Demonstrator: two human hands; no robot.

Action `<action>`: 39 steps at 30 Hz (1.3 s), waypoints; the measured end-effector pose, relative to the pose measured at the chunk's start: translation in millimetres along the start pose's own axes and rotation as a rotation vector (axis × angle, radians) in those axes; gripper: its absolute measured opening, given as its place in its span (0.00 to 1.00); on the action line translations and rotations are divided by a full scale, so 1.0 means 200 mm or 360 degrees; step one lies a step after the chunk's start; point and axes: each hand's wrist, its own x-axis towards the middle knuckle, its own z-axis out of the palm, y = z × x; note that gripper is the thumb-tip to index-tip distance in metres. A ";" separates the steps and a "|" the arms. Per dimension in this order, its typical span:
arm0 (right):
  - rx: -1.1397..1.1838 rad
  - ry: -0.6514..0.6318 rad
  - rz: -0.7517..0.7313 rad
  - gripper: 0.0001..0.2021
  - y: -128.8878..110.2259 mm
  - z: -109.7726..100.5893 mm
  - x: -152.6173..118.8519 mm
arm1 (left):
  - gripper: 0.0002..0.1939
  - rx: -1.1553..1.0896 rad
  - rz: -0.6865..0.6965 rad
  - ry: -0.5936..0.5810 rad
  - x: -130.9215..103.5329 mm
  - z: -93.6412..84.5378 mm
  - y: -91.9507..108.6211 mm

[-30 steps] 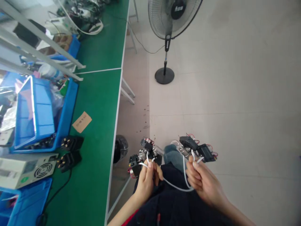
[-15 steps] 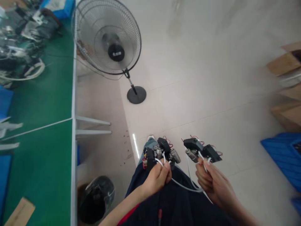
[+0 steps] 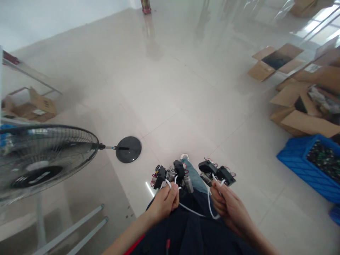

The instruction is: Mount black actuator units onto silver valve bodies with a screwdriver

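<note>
My left hand (image 3: 168, 199) is closed round white cables (image 3: 169, 183) that lead up to a bunch of small black units (image 3: 179, 169) with silver metal cylinders (image 3: 188, 184) and thin red wires. In my right hand (image 3: 228, 204), also closed, are the white cables (image 3: 214, 177) of a second bunch, whose black units (image 3: 208, 166) sit just beyond the fingers. A slack white cable (image 3: 192, 211) loops below, between the two hands. Both bunches hang in front of my body, above the floor. The fingers partly hide the cables.
A standing fan (image 3: 50, 152) on a round black base (image 3: 129, 149) stands at the left. Metal legs (image 3: 79, 223) stick out at the lower left. On the right are open cardboard boxes (image 3: 294, 117) and a blue crate (image 3: 294, 159) of dark parts. Pale tiled floor (image 3: 172, 92) lies ahead.
My view has swung to the right and up. The green table and bin have left the view; the fan has shifted left and down. Both hands still grip the cables.
</note>
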 end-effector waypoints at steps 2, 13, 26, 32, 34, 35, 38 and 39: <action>-0.0057 -0.0036 0.0065 0.18 -0.12 0.12 0.15 | 0.20 0.0014 0.0006 0.0047 0.13 -0.13 0.10; -0.0147 -0.0066 0.0156 0.16 -1.37 0.77 0.66 | 0.22 0.0122 0.0043 0.0029 0.72 -0.63 1.36; -0.0248 -0.0290 0.0183 0.18 -2.44 -3.48 -0.81 | 0.23 0.0101 0.0121 -0.0140 1.23 3.97 1.28; -0.0438 -0.0528 0.0272 0.18 -2.26 -6.68 -2.63 | 0.21 -0.0046 0.0031 0.0179 0.48 7.62 0.36; -0.0524 -0.0614 0.0263 0.19 -1.99 -7.68 -3.47 | 0.21 -0.0169 0.0022 0.0332 -0.06 8.86 -0.06; -0.0556 -0.0654 0.0255 0.19 -1.84 -8.13 -3.88 | 0.21 -0.0216 0.0032 0.0401 -0.33 9.42 -0.27; -0.0682 -0.0739 0.0270 0.19 -1.54 -9.15 -4.84 | 0.20 -0.0249 0.0102 0.0518 -0.96 10.70 -0.68; -0.0747 -0.0771 0.0275 0.20 -1.50 -9.36 -5.03 | 0.20 -0.0223 0.0116 0.0516 -1.08 10.97 -0.74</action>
